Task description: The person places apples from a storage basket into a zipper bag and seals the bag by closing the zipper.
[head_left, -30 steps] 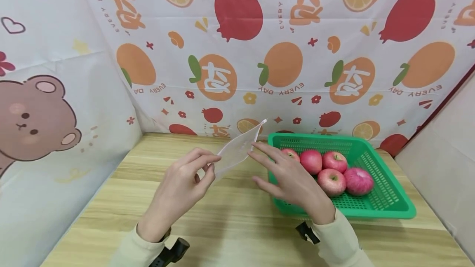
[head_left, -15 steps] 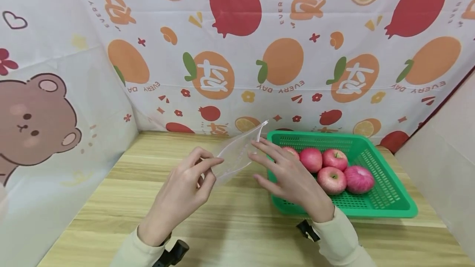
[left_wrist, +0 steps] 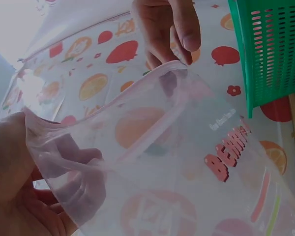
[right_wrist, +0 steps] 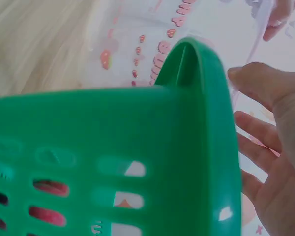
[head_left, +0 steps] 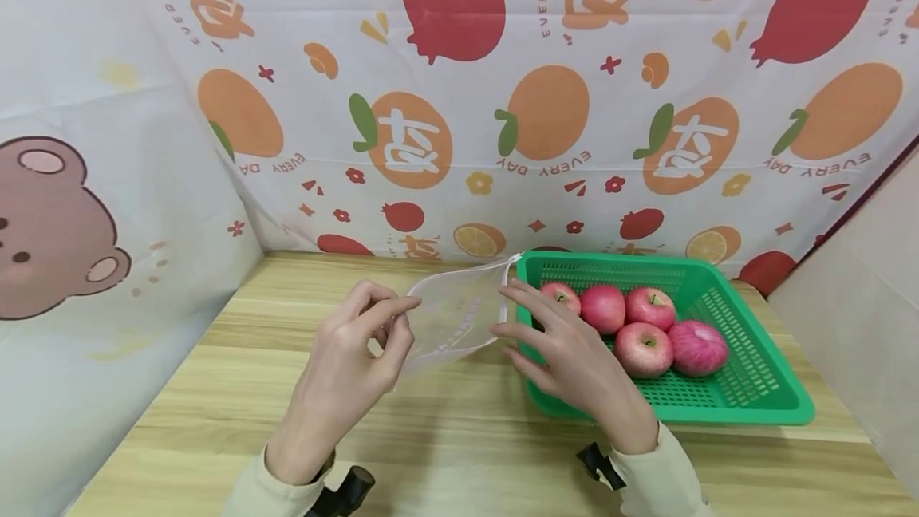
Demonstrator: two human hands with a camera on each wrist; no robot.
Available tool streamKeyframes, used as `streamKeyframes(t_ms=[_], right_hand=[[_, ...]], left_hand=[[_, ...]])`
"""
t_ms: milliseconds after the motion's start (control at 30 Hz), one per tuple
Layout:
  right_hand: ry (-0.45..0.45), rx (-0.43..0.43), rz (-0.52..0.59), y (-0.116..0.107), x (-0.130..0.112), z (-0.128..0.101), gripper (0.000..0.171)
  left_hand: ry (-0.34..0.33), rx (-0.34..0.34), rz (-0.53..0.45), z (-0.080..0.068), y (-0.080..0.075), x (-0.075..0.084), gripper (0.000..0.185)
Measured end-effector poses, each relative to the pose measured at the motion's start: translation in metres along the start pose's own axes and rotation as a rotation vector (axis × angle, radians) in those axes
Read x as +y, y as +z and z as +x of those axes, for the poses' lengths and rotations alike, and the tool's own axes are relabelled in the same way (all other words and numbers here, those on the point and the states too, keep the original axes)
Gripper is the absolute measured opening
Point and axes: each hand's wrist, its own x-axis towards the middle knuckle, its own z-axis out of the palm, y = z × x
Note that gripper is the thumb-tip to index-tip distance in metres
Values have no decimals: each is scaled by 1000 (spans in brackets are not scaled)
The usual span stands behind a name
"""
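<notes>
Held up over the table is a clear zip bag [head_left: 459,313], its mouth gaping and reddish lettering [left_wrist: 228,152] printed on its side. My left hand [head_left: 352,361] pinches one side of the mouth, some fingers seen through the film in the left wrist view. At the opposite edge, my right hand [head_left: 574,353] has its fingers spread, fingertips right at the zip strip; the right wrist view shows thumb and fingers apart [right_wrist: 280,132]. Beside that hand stands a green plastic basket [head_left: 754,412] with several red apples [head_left: 644,349] in it, partly hidden by the hand.
A wood-grain table [head_left: 237,397] lies under everything. Behind it hangs a fruit-printed cloth [head_left: 488,118], with a bear-printed cloth [head_left: 53,230] on the left and a pale wall [head_left: 854,286] on the right. The basket's near left rim lies under the right forearm side.
The bag has been lowered and turned, its mouth spread wider. My right hand has shifted slightly right and down, my left hand slightly left. The head view has tilted down a little.
</notes>
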Motion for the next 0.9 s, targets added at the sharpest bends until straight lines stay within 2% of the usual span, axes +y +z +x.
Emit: streamKeyframes(t_ms=[167,400,600,800,900], right_hand=[[-19,53,1,-3,0,-2,13],[-63,73,-4,-9,2,-1,29],[-65,75,5,-8,2,-2,22],[-67,73,22,-5,4,-6,14],[-56,73,19,-5,5,-9,11]], left_hand=[[10,-3,5,-2,3,1,37],[7,17,43,-4,1,3,39],[9,42,88,-4,2,4,33],[-61,87,122,-5,3,5,24],[-123,73,125,-6,2,5,34]])
